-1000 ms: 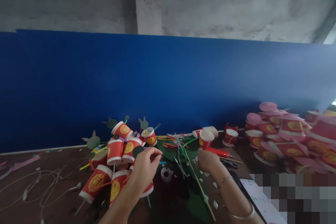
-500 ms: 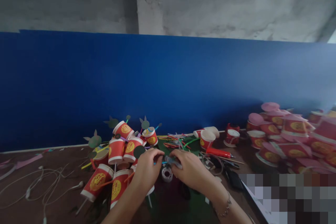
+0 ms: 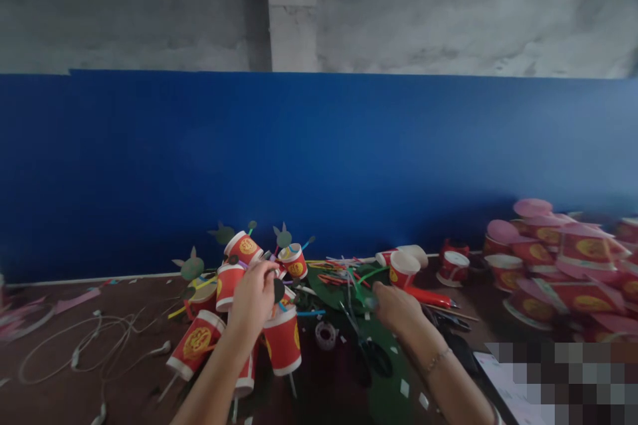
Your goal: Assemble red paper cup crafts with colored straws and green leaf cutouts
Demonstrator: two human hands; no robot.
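Note:
My left hand (image 3: 255, 295) is over the heap of red paper cups, fingers bent together near a dark round paper disc (image 3: 279, 290). What they grip, if anything, is hidden. Below it, a red paper cup (image 3: 283, 344) with a yellow emblem has a pale stick at its base, and a blue straw (image 3: 312, 313) lies beside it. My right hand (image 3: 397, 305), slightly blurred, is curled over the green mat. A small clear piece (image 3: 369, 303) shows at its fingertips, too indistinct to name. Scissors (image 3: 366, 339) lie partly spread between the hands, right of a tape roll (image 3: 325, 335).
Colourful straws (image 3: 339, 277) are heaped behind the scissors. A red tube (image 3: 432, 297) and an upright cup (image 3: 405, 270) are beyond my right hand. Pink-topped cups (image 3: 573, 255) pile up at right; white earphones (image 3: 74, 356) lie left. A blue panel (image 3: 319, 166) borders the table's back.
My hands have moved apart from above the tape roll, the left to the cup heap, the right to the right. The scissors and the cup below my left hand are now uncovered.

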